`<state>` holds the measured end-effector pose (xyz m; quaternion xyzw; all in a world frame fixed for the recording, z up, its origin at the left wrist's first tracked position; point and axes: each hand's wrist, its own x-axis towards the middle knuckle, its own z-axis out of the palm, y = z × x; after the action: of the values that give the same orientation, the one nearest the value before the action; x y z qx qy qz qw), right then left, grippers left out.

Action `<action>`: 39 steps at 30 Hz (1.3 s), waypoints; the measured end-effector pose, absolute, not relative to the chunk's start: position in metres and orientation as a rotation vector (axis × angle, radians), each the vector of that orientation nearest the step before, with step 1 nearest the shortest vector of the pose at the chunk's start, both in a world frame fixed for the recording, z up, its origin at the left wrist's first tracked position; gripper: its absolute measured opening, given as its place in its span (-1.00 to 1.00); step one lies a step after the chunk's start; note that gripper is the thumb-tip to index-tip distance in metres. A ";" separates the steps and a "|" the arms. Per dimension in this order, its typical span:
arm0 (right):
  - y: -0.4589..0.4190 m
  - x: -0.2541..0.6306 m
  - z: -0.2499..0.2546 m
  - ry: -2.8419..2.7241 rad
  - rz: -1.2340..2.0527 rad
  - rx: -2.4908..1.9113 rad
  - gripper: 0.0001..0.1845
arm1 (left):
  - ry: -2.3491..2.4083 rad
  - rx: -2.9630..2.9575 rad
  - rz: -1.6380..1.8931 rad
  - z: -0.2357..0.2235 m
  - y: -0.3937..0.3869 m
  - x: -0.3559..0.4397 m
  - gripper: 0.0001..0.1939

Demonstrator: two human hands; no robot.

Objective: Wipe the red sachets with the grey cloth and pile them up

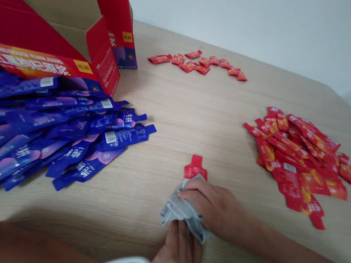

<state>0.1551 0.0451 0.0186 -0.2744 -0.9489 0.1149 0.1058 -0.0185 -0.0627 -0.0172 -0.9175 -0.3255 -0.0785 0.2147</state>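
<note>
One red pouch [195,169] lies toward five o'clock of view centre, neck to twelve; likely light, pliable, slick, best pinned by its flat edges. My right hand [218,208], from four, grasps the grey cloth [180,207] over it; left hand [178,259] points to twelve, fingertips covered, grip unclear.

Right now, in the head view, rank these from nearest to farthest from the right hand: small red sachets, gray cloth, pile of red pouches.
1. Gray cloth: touching the right hand.
2. Pile of red pouches: right side.
3. Small red sachets: far side, beyond both.
</note>
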 end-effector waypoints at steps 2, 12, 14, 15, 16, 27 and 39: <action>0.067 0.154 0.011 -2.761 0.353 -0.890 -0.67 | -0.910 -2.530 -0.219 -0.015 -0.061 -0.019 -0.49; 0.101 0.158 0.055 -2.545 0.216 -1.050 -0.61 | -0.905 -2.492 -0.231 -0.011 -0.057 -0.022 -0.55; 0.067 0.158 0.051 -2.654 0.292 -0.908 -0.64 | -0.888 -2.522 -0.200 -0.013 -0.061 -0.022 -0.55; 0.054 0.157 0.045 -2.715 0.323 -0.868 -0.66 | -0.888 -2.544 -0.169 -0.014 -0.063 -0.021 -0.54; 0.046 0.156 0.039 -2.765 0.356 -0.835 -0.68 | -0.893 -2.565 -0.138 -0.014 -0.065 -0.021 -0.53; 0.143 0.168 0.042 -2.408 0.185 -1.266 -0.65 | -0.901 -2.433 -0.283 -0.022 -0.053 -0.025 -0.62; 0.075 0.215 0.032 -2.065 0.439 -1.027 -0.63 | -1.053 -2.673 -0.383 0.034 0.050 -0.020 -0.80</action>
<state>0.2152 0.0745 0.0323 -0.4033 -0.8112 0.1723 0.3867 -0.0197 0.0503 0.0337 -0.9155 -0.3605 -0.1312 0.1212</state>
